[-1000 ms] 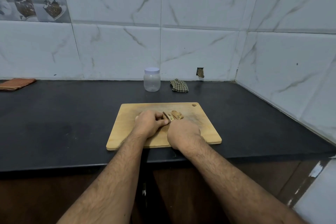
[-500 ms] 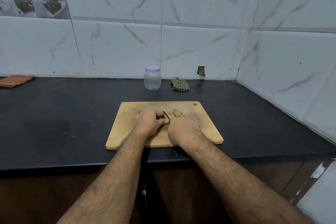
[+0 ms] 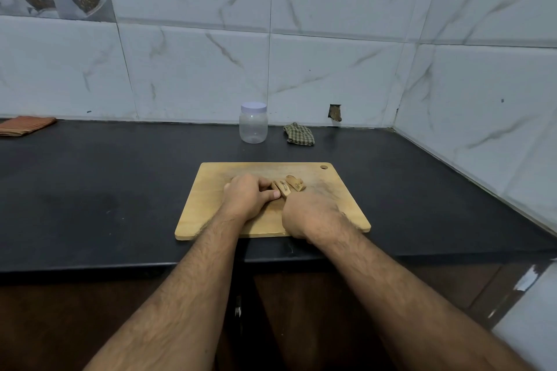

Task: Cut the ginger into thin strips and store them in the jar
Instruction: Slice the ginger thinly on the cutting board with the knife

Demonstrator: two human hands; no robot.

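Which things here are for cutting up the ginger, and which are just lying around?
For the job: ginger, cutting board, jar with its lid on, left hand, right hand.

Just lying about: checked cloth, orange cloth.

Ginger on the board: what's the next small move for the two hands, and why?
Probably one more slice. The left hand pins the ginger on the cutting board, and the right hand is closed right beside it, its tool hidden. The pieces look chunky, not strips, and the jar stands lidded behind.
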